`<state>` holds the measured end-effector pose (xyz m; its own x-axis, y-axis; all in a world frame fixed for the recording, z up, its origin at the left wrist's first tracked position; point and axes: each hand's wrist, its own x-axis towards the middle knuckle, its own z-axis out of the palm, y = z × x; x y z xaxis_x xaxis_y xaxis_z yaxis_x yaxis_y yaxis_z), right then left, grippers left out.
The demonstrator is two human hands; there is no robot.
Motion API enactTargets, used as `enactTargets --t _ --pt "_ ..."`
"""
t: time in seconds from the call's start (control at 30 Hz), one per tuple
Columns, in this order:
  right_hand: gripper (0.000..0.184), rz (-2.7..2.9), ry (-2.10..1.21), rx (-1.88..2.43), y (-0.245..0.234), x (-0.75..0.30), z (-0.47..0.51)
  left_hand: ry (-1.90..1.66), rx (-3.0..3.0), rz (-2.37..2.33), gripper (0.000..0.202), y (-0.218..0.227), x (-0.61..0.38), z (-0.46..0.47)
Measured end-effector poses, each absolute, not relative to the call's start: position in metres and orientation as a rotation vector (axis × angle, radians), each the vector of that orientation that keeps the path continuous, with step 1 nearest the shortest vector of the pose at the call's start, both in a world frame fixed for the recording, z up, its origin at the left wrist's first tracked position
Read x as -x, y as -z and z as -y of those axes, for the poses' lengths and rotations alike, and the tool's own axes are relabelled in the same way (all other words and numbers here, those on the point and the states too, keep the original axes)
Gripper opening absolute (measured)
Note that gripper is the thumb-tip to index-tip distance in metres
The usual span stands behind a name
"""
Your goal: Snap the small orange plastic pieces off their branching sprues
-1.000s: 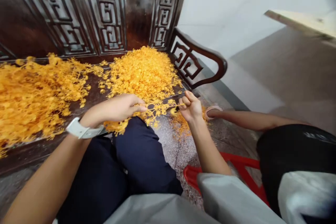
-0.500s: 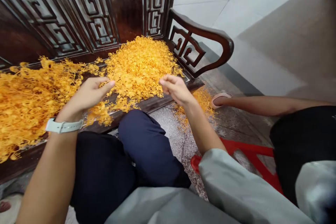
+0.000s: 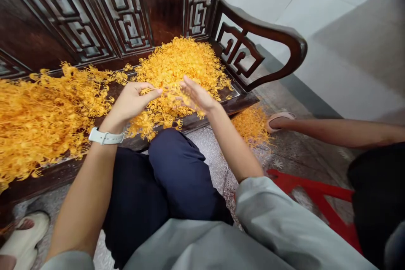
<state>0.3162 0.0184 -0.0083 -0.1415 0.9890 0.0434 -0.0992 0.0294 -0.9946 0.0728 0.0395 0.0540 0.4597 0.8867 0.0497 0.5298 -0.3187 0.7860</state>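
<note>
A heap of small yellow-orange pieces with thin curled prongs [image 3: 186, 57] lies on the dark wooden bench [image 3: 221, 105]. A larger mass of similar branching yellow pieces [image 3: 41, 122] spreads to the left. My left hand [image 3: 134, 100], with a pale watch strap at its wrist, is closed in a pinch on a yellow branching piece at the heap's front edge. Facing it, my right hand [image 3: 199, 95] is open, fingers stretched out and slightly blurred. Yellow bits show just below its fingers; whether it touches them I cannot tell.
The bench's curved armrest [image 3: 268, 36] rises at the right, and its carved back [image 3: 126, 12] stands behind the heaps. Thin orange strands [image 3: 251, 124] lie on the floor by another person's foot [image 3: 280, 121]. A red plastic stool [image 3: 316, 194] stands at lower right.
My right hand has gone from curled fingers to stretched fingers and is nearer my left hand. My left hand keeps its pinch. The view has shifted, moving the bench rightward in the picture.
</note>
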Motion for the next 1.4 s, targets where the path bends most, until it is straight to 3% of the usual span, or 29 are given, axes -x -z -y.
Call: enactTargets --t 0.2,0.4,0.73,1.0,1.27,1.4 --pt "0.040 1.042 -1.409 0.891 0.025 -0.281 0.006 -0.671 -2.222 -1.343 0.070 -0.051 -0.075 -0.040" --pt "0.046 0.664 -1.421 0.921 0.034 -0.280 0.000 -0.672 -2.168 -1.345 0.077 -0.050 -0.069 -0.041" --pt "0.041 0.594 -1.620 0.733 0.025 -0.250 0.012 -0.868 -2.210 -1.532 0.073 -0.039 -0.060 -0.059" --pt "0.023 1.312 -1.006 0.905 -0.002 -0.221 0.078 -0.990 -2.163 -1.727 0.036 -0.042 -0.069 -0.075" --pt "0.014 1.499 -0.833 1.025 0.001 -0.232 0.098 -0.983 -2.108 -1.696 0.033 -0.036 -0.080 -0.069" --pt "0.014 1.692 -0.791 0.780 0.002 -0.223 0.123 -1.054 -2.066 -1.839 0.033 -0.026 -0.059 -0.089"
